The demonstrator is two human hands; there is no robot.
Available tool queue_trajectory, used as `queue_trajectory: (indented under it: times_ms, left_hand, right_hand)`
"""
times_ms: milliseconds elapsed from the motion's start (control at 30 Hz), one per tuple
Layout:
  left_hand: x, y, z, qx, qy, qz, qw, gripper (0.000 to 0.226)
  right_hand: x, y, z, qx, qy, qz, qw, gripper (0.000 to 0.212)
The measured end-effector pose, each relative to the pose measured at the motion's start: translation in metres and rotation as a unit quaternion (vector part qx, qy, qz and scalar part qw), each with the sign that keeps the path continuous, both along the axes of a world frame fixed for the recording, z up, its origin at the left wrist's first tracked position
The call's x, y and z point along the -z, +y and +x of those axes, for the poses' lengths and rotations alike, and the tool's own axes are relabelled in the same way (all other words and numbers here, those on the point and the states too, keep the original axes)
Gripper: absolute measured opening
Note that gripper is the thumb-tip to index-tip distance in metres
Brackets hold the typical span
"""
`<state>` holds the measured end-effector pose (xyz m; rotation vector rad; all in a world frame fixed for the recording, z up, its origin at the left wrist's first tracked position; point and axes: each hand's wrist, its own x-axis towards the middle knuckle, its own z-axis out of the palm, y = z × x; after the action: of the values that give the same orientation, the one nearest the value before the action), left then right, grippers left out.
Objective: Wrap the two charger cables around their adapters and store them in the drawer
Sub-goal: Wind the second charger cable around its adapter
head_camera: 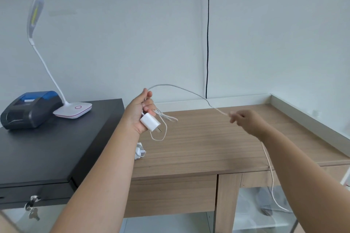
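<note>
The left hand [141, 112] was raised above the wooden bench [198, 147], its fingers [149, 107] curled round a white adapter [150, 122] whose plug prongs pointed down and to the right. A few loose loops of the white cable [180, 90] hung from that hand below the adapter. From the top of the hand the cable rose in an arc and ran to the right, down to the right hand [244, 119]. That hand's fingers were pinched together on the cable, though motion blur hid the exact grip. Past the right hand the cable went under the forearm, crossed the near edge of the bench and dangled down in front of the glass panel below.

A second white adapter [139, 151] lay on the bench just below the left wrist, partly hidden by the arm, close to the black cash drawer [47, 147] standing at the left. A small key [34, 213] hung from the lock in the drawer's near face. On top of the drawer sat a dark receipt printer [30, 109] with a blue lid and, just to its right, a white desk lamp [73, 109] with a bent neck. A thin black wire [207, 34] ran down the far wall.
</note>
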<state>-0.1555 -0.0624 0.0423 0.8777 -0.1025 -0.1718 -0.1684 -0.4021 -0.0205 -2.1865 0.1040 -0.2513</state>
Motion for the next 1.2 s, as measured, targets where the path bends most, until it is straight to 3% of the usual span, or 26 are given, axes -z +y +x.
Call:
queue_trajectory:
  times_ms: [67,167,233,333,433,500,600,700,800,900,1000,1100,1200]
  left_hand:
    - [-0.006,0.006,0.002,-0.026,-0.011,-0.031,0.999,0.026]
    - [-0.011,0.017,0.006,-0.063,-0.005,-0.033,0.997,0.026]
    - [-0.009,0.02,0.007,-0.068,0.01,-0.027,0.997,0.026]
    - [-0.003,0.017,0.005,-0.03,0.031,0.004,0.999,0.025]
    - [0.004,0.005,-0.001,0.011,0.041,0.048,0.998,0.02]
    - [0.006,-0.004,-0.005,0.032,0.047,0.063,0.996,0.016]
    - [0.006,-0.017,-0.012,0.065,0.042,0.065,0.995,0.018]
    - [0.001,-0.032,-0.018,0.092,0.023,0.07,0.993,0.027]
    - [-0.003,-0.045,-0.019,0.093,-0.005,0.086,0.992,0.028]
    - [-0.005,-0.053,-0.018,0.089,-0.022,0.115,0.989,0.028]
    - [-0.004,-0.055,-0.021,0.069,-0.034,0.235,0.969,0.031]
    - [0.001,-0.064,-0.027,0.074,-0.054,0.351,0.932,0.03]
    - [0.008,-0.072,-0.032,0.09,-0.047,0.399,0.911,0.03]
  right_hand:
    - [0.009,0.002,-0.008,-0.121,0.012,0.145,0.982,0.026]
    - [0.015,-0.006,-0.013,-0.166,-0.013,0.245,0.955,0.045]
    - [0.013,-0.011,-0.01,-0.131,-0.051,0.281,0.949,0.044]
    - [0.007,-0.012,-0.004,-0.065,-0.111,0.275,0.953,0.025]
    - [0.006,-0.009,0.002,0.012,-0.15,0.273,0.95,0.031]
    - [0.006,-0.006,0.003,0.082,-0.154,0.233,0.957,0.035]
    - [0.01,0.005,0.004,0.151,-0.056,0.036,0.986,0.036]
    - [0.019,0.029,0.002,0.089,0.05,-0.119,0.988,0.036]
    - [0.016,0.061,-0.009,-0.065,0.115,-0.24,0.962,0.034]
    - [-0.003,0.085,-0.028,-0.21,0.151,-0.249,0.933,0.028]
    - [-0.023,0.091,-0.039,-0.295,0.154,-0.206,0.92,0.021]
    - [-0.04,0.092,-0.04,-0.301,0.09,-0.162,0.935,0.018]
    - [-0.053,0.089,-0.037,-0.254,0.021,-0.136,0.957,0.019]
